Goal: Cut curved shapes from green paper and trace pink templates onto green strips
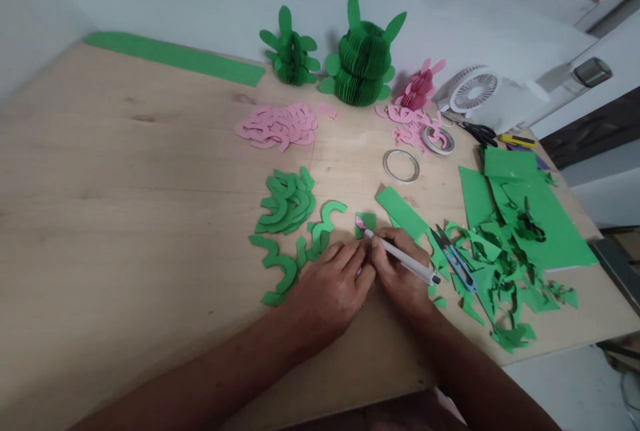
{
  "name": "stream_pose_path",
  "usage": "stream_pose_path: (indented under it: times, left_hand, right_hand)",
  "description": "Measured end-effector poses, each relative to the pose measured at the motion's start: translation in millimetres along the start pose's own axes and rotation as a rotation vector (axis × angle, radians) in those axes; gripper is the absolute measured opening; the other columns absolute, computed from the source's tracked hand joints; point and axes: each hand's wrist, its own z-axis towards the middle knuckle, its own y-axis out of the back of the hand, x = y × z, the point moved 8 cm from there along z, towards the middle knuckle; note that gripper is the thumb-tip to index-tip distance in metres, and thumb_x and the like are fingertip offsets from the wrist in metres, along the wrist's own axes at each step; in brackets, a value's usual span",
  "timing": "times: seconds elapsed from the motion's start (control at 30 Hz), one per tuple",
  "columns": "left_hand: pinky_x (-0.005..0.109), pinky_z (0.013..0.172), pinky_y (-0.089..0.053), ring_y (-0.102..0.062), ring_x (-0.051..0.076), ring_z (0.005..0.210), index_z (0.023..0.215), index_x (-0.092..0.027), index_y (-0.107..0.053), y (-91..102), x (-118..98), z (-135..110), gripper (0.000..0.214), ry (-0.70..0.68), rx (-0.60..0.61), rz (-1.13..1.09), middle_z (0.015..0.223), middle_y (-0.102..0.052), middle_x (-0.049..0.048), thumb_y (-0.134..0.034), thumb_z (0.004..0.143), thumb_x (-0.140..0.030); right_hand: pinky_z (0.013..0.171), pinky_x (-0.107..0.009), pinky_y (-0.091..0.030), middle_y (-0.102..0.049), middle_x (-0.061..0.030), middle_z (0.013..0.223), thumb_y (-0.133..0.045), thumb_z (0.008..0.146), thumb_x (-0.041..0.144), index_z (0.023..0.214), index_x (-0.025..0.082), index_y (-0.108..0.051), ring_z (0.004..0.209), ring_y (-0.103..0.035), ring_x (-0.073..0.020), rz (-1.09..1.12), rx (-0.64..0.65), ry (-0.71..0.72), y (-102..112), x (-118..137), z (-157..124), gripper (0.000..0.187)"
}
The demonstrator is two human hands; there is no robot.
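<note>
My right hand (403, 271) grips a white pen (407, 261), its tip down at a small green paper piece (369, 221). On that green piece lies a pink paper cutout (360, 223), mostly covered by my fingers. My left hand (333, 291) is closed, its bent fingertips pressing the paper down beside the pen tip. Wavy green cutouts (285, 271) lie just left of my left hand, below a heap of similar green cutouts (286, 201). To the right of my right hand rest blue thread snips (456, 261) and a green paper strip (403, 212).
Green scraps (505, 284) and green sheets (555, 227) cover the right side. Pink cutouts (277, 125), tape rolls (401, 166), black-handled scissors (480, 132) and a yellow cutter (517, 141) lie farther back. Honeycomb paper figures (364, 64) and a white fan (473, 89) stand along the wall.
</note>
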Motion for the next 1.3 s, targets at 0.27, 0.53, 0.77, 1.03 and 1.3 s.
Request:
stream_pose_path:
  times: [0.27, 0.53, 0.77, 1.03, 1.3]
  left_hand:
    - [0.042, 0.093, -0.046, -0.059, 0.028, 0.111, 0.107, -0.007, -0.060, 0.2, 0.4, 0.6, 0.026, -0.001, 0.020, -0.002, 0.115, -0.064, 0.0197, -0.041, 0.091, -0.014]
    - [0.044, 0.093, -0.046, -0.058, 0.029, 0.110, 0.111, -0.005, -0.058, -2.6, -0.6, -0.8, 0.028, -0.016, 0.026, -0.015, 0.117, -0.063, 0.0206, -0.041, 0.091, -0.015]
    - [0.043, 0.094, -0.046, -0.058, 0.029, 0.111, 0.111, -0.005, -0.058, -0.5, -0.1, 0.2, 0.027, -0.003, 0.020, -0.018, 0.116, -0.063, 0.0210, -0.043, 0.091, -0.015]
    - [0.042, 0.092, -0.047, -0.060, 0.029, 0.109, 0.107, -0.006, -0.059, 0.2, -0.1, 0.2, 0.026, -0.014, 0.005, 0.000, 0.115, -0.064, 0.0210, -0.042, 0.091, -0.015]
    - [0.042, 0.093, -0.046, -0.059, 0.028, 0.110, 0.105, -0.007, -0.060, 0.3, -0.7, -0.1, 0.025, -0.018, -0.004, 0.006, 0.116, -0.064, 0.0199, -0.041, 0.091, -0.015]
  right_hand:
    - [0.061, -0.026, -0.052, -0.070, -0.0037, 0.073, -0.055, 0.086, 0.022, 0.084, 0.019, -0.063, 0.066, -0.064, -0.0158, 0.112, -0.017, -0.063, -0.3, -8.5, -4.6, 0.008]
    - [0.061, -0.025, -0.052, -0.070, -0.0029, 0.072, -0.055, 0.086, 0.020, 0.084, 0.019, -0.063, 0.064, -0.065, -0.0152, 0.070, 0.012, -0.021, -2.4, -4.3, -1.2, 0.008]
    - [0.059, -0.023, -0.051, -0.069, -0.0027, 0.070, -0.055, 0.087, 0.019, 0.083, 0.018, -0.063, 0.061, -0.064, -0.0143, 0.051, 0.003, -0.003, -1.2, -1.9, -1.4, 0.008]
    - [0.056, -0.023, -0.049, -0.067, -0.0020, 0.067, -0.055, 0.086, 0.020, 0.080, 0.018, -0.062, 0.058, -0.061, -0.0138, 0.050, -0.001, -0.020, -0.3, -3.9, -2.9, 0.009]
    - [0.056, -0.024, -0.048, -0.066, -0.0018, 0.067, -0.055, 0.087, 0.021, 0.080, 0.018, -0.061, 0.059, -0.060, -0.0138, 0.074, 0.018, -0.050, -2.6, -8.2, -4.8, 0.010]
